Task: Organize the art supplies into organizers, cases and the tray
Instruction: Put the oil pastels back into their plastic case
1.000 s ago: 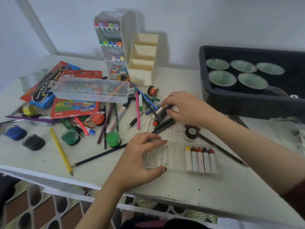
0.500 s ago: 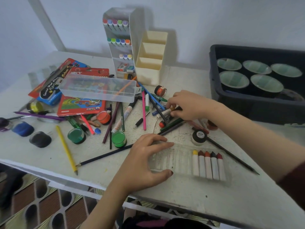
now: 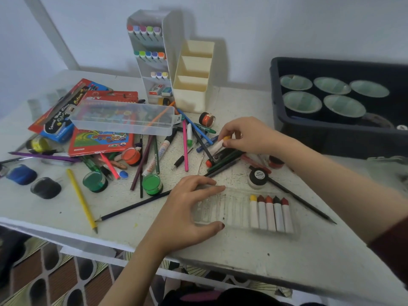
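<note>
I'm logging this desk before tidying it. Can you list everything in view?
Crayon case: 1, clear, table front.
Crayons in it: 5, yellow to red tips, right end.
Loose crayon: 1, yellow-tipped, in right hand.
Marker organizer: 1, white, back centre.
Tiered organizer: 1, cream, beside it.
Tray: 1, dark, right; five pale cups inside.
Lidded box: 1, clear, atop red packets.
Green paint pots: 2, mid-table.
Pens and pencils: many, mixed, piled centre.
Left hand: holds the case's left end.
Right hand: pinches the loose crayon.

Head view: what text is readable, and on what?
"Special High Class": black-and-blue pencil box.
"POSTER": black-lidded paint pot.
"DIY": red crayon pack.
White marker, erasers: print too blurred to read.
</note>
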